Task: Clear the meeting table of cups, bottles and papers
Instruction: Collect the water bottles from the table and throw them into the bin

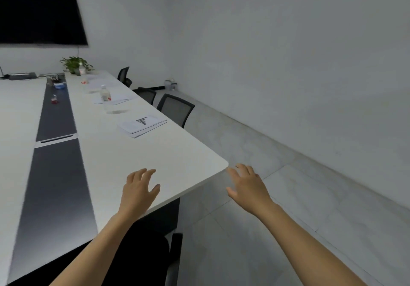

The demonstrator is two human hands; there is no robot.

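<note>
Fingers [142,173] of the left hand [138,189] spread loosely over the near corner of the white bench [124,159], holding nothing; whether they touch it cannot be told. The right hand [249,188], at 3 o'clock from it, hovers just off the bench's edge, fingers splayed and empty. A stack of papers [143,125] lies at 12 o'clock, well apart. A clear bottle [105,94] stands farther off at 11 o'clock, beside more sheets [115,100]. 1 mesh-backed chair [175,109] stands at 1 o'clock.
</note>
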